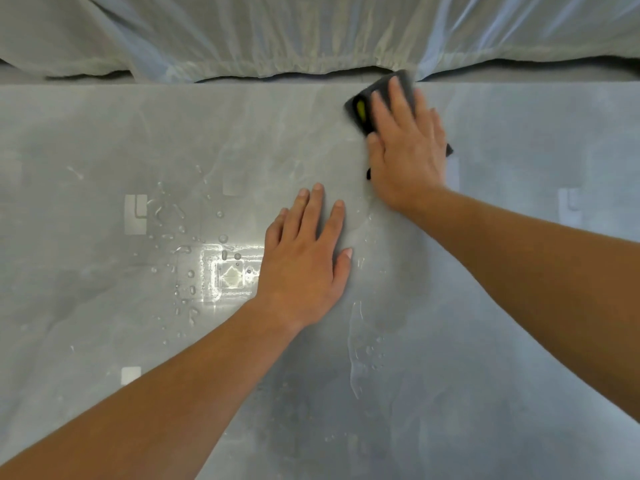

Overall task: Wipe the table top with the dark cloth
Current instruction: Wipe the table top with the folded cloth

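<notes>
The dark grey folded cloth (370, 88), with a small yellow tag (361, 110) showing beside the forefinger, lay under the right hand (407, 147), its far corner poking out past the fingertips at the table's back edge. Those fingers were stretched out flat on top of it, not curled round it, probably so that the whole palm could bear down and keep the cloth spread against the smooth grey table top (104, 133). The left hand (304, 258) rested nearer the person, fingers straight and slightly fanned, holding nothing; it looked like a brace for the long reach. Water droplets (187, 271) lay outside its little finger, and a wet streak (356, 341) ran near its thumb side, so much wiping seemed left. Beyond the right fingertips hung a pale sheer sheet (311, 36).
</notes>
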The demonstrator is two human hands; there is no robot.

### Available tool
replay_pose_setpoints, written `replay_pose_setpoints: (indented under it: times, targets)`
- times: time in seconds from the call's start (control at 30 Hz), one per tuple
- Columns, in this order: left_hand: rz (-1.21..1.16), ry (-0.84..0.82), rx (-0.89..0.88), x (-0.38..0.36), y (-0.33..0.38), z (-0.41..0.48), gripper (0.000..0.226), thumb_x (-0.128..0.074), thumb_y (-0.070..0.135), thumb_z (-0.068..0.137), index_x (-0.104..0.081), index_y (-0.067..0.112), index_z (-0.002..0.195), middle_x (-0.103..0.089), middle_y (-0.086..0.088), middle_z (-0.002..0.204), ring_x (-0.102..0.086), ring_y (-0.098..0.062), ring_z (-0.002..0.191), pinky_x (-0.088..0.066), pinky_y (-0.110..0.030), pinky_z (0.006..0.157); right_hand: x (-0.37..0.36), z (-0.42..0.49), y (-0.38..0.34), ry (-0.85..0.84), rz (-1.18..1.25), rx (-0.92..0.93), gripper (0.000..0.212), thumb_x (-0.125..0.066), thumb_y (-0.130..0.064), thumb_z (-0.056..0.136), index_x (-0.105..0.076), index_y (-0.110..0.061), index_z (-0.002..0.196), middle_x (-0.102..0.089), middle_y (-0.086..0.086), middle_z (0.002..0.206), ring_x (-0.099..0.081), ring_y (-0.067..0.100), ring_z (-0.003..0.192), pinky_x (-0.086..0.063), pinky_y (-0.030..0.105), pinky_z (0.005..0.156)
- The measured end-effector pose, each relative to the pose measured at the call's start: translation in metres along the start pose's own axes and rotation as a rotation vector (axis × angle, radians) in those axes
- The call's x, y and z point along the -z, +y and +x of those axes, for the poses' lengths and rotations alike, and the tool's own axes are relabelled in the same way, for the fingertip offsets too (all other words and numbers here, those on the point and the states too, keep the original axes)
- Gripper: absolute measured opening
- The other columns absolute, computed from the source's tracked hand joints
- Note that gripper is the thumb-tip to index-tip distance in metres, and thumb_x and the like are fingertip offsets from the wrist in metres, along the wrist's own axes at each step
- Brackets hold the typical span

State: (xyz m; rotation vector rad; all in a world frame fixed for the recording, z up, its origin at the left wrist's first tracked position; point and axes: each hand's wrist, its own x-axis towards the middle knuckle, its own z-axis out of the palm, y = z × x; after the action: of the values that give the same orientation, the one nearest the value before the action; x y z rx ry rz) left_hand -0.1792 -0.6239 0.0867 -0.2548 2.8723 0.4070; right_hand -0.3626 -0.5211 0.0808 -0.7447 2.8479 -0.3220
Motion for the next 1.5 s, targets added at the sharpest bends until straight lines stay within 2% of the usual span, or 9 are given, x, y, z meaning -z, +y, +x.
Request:
replay_pose_setpoints:
  times: [0.13,0.37,0.57,0.8,1.0,1.07,1.23,1.4,1.5]
  targets:
    - [0.019,-0.004,-0.004,0.001,-0.001,0.0,0.064,-0.023,0.05,0.101,-0.019,0.021,0.157,-0.006,-0.012,0.167,-0.004,-0.028,0.154,-0.01,-0.044,0.121,0.007,-0.012,0.017,-0.151,-0.085,0.349,0.055,-0.031,-0.036,0.105,-0.021,-0.028,0.158,-0.01,-0.003,0.168,-0.005,0.025,0.154,-0.005,0.044,0.124]
    - [-0.032,-0.014,-0.039,0.004,-0.005,-0.003,0.067,-0.021,0.049,0.1,-0.018,0.015,0.157,-0.005,-0.011,0.167,0.0,-0.026,0.154,-0.005,-0.041,0.123,0.01,0.02,0.018,0.015,0.037,-0.035,0.055,-0.031,-0.034,0.104,-0.022,-0.026,0.158,-0.01,0.001,0.168,-0.006,0.03,0.154,-0.007,0.048,0.124]
    - [-0.073,0.043,0.0,0.009,0.003,-0.023,0.062,-0.036,0.044,0.1,-0.035,0.008,0.15,-0.016,-0.019,0.164,-0.011,-0.034,0.152,-0.01,-0.046,0.123,0.01,-0.055,0.04,-0.197,-0.099,0.467,0.056,-0.029,-0.038,0.102,-0.028,-0.027,0.157,-0.016,-0.002,0.167,-0.012,0.028,0.153,-0.009,0.046,0.123]
    - [-0.048,-0.002,0.029,0.001,0.013,-0.052,0.062,-0.035,0.046,0.099,-0.039,0.008,0.148,-0.022,-0.019,0.162,-0.017,-0.034,0.151,-0.011,-0.05,0.122,-0.001,-0.049,0.03,-0.023,0.036,0.013,0.056,-0.029,-0.033,0.102,-0.022,-0.029,0.158,-0.008,-0.003,0.168,-0.002,0.027,0.154,0.002,0.046,0.124]
    - [-0.026,-0.013,0.003,-0.004,0.008,-0.067,0.065,-0.035,0.051,0.099,-0.039,0.008,0.148,-0.024,-0.017,0.162,-0.017,-0.032,0.151,-0.013,-0.051,0.122,-0.011,-0.117,0.036,-0.141,-0.11,0.449,0.054,-0.03,-0.037,0.103,-0.028,-0.026,0.157,-0.017,0.0,0.167,-0.01,0.03,0.154,-0.008,0.051,0.123]
    - [-0.014,-0.02,-0.011,-0.006,0.008,-0.073,0.066,-0.036,0.052,0.099,-0.038,0.008,0.149,-0.024,-0.017,0.162,-0.018,-0.032,0.151,-0.015,-0.051,0.121,-0.007,-0.105,0.049,-0.125,-0.102,0.427,0.054,-0.031,-0.036,0.102,-0.028,-0.027,0.156,-0.019,-0.002,0.166,-0.012,0.029,0.153,-0.009,0.05,0.123]
    - [-0.037,-0.011,0.011,-0.007,0.011,-0.084,0.065,-0.037,0.051,0.099,-0.04,0.008,0.148,-0.026,-0.017,0.161,-0.019,-0.032,0.151,-0.015,-0.052,0.121,-0.014,-0.109,0.023,-0.015,0.018,0.051,0.056,-0.029,-0.034,0.101,-0.024,-0.029,0.157,-0.012,-0.003,0.168,-0.005,0.03,0.154,-0.001,0.048,0.124]
    - [-0.015,-0.013,0.035,-0.007,0.009,-0.098,0.064,-0.036,0.051,0.099,-0.041,0.009,0.147,-0.028,-0.016,0.161,-0.02,-0.031,0.15,-0.015,-0.05,0.122,-0.016,-0.169,0.025,-0.175,-0.089,0.447,0.054,-0.031,-0.034,0.103,-0.028,-0.027,0.156,-0.017,0.0,0.167,-0.009,0.031,0.154,-0.01,0.054,0.123]
    - [0.006,-0.025,0.032,-0.009,0.007,-0.106,0.064,-0.034,0.051,0.1,-0.04,0.009,0.148,-0.025,-0.015,0.162,-0.017,-0.03,0.152,-0.01,-0.048,0.123,-0.01,-0.148,0.037,-0.164,-0.055,0.357,0.054,-0.031,-0.033,0.103,-0.028,-0.028,0.156,-0.016,-0.003,0.167,-0.009,0.029,0.154,-0.009,0.051,0.123]
